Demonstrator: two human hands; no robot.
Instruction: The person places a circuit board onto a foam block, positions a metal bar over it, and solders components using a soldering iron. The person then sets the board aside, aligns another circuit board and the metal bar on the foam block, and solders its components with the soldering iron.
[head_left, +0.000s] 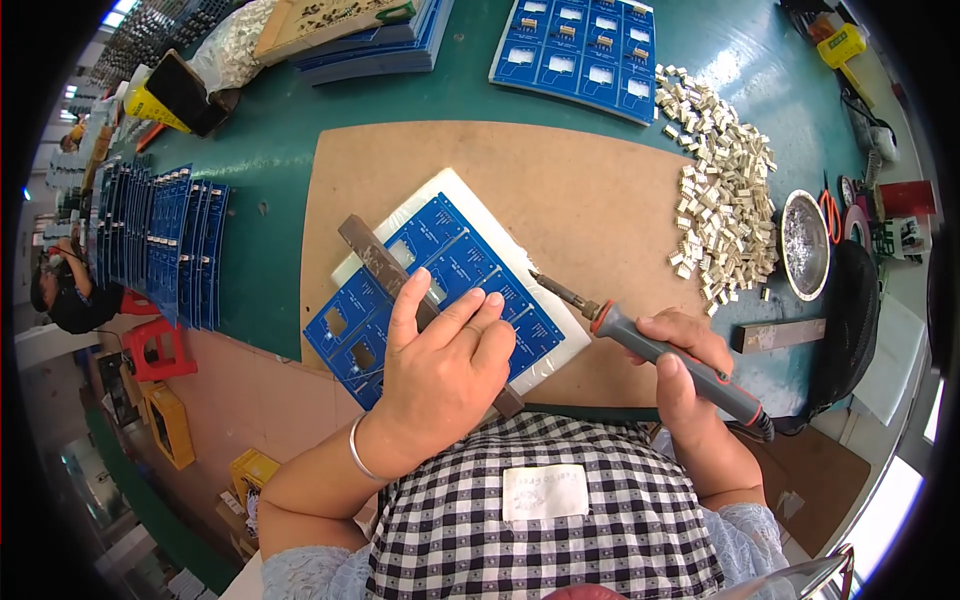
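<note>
Green covers the workbench, and on it lies a brown board mat as the working place; on this mat rests a white pad, and on the pad lies a blue circuit panel with small rectangular cut-outs; a dark metal bar lies diagonally across the panel, and the left hand presses flat on the bar and the panel, its fingers spread a little and stretched forward, with a silver bangle on the wrist; the right hand is closed around the grey and red handle of a soldering iron, with the thumb on top, and the metal tip of the iron reaches the right edge of the panel; to the right of the mat lies a heap of small white connectors, and just beside it stands a round metal dish; more blue panels lie at the far side of the bench, and others stand in a row at the left.
</note>
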